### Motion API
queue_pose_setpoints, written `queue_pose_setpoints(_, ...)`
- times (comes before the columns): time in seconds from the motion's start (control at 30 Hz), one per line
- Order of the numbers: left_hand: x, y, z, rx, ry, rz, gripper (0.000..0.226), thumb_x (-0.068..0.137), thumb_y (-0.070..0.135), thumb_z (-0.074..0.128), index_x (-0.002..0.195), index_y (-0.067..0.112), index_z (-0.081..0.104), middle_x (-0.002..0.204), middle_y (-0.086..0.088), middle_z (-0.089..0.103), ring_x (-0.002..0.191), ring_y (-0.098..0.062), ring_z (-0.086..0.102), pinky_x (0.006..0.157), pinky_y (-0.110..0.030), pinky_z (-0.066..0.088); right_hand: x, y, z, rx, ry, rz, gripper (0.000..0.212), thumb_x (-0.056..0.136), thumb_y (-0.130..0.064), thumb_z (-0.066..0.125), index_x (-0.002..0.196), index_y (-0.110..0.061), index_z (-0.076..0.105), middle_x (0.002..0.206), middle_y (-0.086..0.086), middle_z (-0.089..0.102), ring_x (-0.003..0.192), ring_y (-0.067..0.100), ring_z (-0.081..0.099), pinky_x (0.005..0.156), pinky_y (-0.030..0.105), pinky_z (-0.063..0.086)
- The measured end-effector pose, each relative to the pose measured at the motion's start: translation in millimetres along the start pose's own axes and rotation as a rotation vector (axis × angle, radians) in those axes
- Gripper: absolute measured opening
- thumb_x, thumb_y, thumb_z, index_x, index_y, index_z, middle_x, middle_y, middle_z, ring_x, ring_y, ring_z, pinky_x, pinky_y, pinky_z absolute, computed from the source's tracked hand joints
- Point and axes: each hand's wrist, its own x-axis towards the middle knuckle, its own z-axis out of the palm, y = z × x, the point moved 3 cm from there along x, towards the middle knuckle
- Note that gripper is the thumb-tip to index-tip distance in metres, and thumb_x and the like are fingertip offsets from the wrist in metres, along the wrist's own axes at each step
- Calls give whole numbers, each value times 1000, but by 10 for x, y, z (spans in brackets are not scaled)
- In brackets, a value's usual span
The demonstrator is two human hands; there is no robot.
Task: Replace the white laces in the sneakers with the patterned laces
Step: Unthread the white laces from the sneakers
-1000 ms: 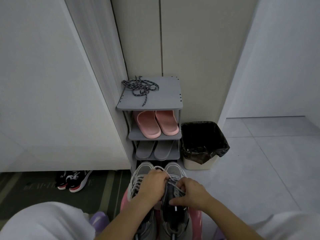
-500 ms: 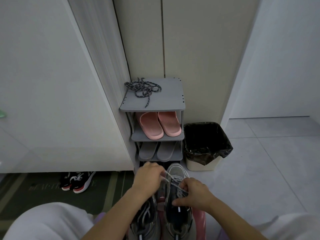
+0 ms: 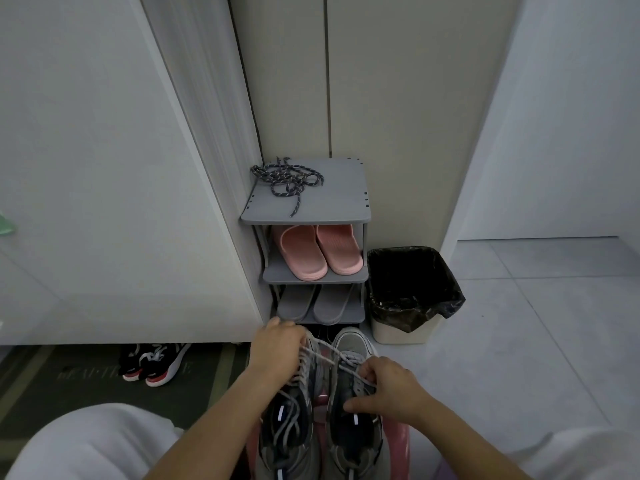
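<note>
Sneakers (image 3: 353, 434) near on pink stool (image 3: 398, 441), white lace (image 3: 329, 355) gripped by left hand (image 3: 277, 351) and right hand (image 3: 391, 389); patterned laces (image 3: 287, 180) far, atop grey rack (image 3: 332, 206) in corner; bin (image 3: 412, 292) right, mat (image 3: 69, 386) left, tiled floor (image 3: 519, 341)

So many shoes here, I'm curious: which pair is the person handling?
The grey sneakers nearest the camera: the left hand and right hand hold a white lace above them. The pink slippers, grey slippers and black-and-red sneakers lie untouched.
</note>
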Motion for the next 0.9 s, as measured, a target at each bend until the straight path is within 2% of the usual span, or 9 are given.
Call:
queue_pose_setpoints(0.23,-126,364,175,-156,-81,129,27,91,27,49,115,26,60,117,4,61,114,-19,48,93,-33,41,8,0,2,-6,-4,5,54,64,-61,73,98,-31,44,100,-9,46,92,10,45,83,26,39)
queue_pose_setpoints(0.33,-102,431,204,-189,-81,81,24,92,19,46,110,20,62,112,-2,63,111,-19,49,87,-31,40,-2,-1,-8,-10,-8,2,54,65,-61,72,99,-31,43,100,-9,45,93,10,44,85,26,39)
queue_pose_setpoints(0.47,-17,232,134,-153,-38,71,20,91,19,50,103,22,66,108,1,63,106,-17,51,86,-28,42,-19,-8,-16,6,-6,3,53,65,-61,72,100,-30,45,99,-10,46,93,10,46,86,26,40)
queue_pose_setpoints(0.6,44,-153,-63,-79,8,-41,19,92,17,50,101,22,66,107,1,64,103,-18,50,83,-28,40,-18,-1,-10,29,2,0,52,65,-61,73,97,-30,47,94,-11,45,89,9,46,81,25,40)
queue_pose_setpoints(0.67,30,-248,-80,-25,-30,-64,19,93,20,50,102,25,67,109,3,64,105,-18,50,84,-29,42,-14,-4,-2,39,7,-2,52,64,-61,73,96,-29,47,92,-11,46,86,9,46,78,24,40)
queue_pose_setpoints(0.77,-36,-98,20,-4,-123,8,23,93,24,50,106,29,67,113,4,64,108,-19,49,88,-32,44,-9,-10,-1,41,7,6,52,63,-61,74,95,-28,48,90,-12,46,86,10,47,78,25,40)
queue_pose_setpoints(0.9,-106,315,133,-107,-121,131,29,93,28,46,116,29,64,117,3,63,114,-21,48,95,-35,41,-11,-9,0,34,12,-2,50,63,-60,74,93,-30,46,88,-13,43,86,10,46,75,24,38)
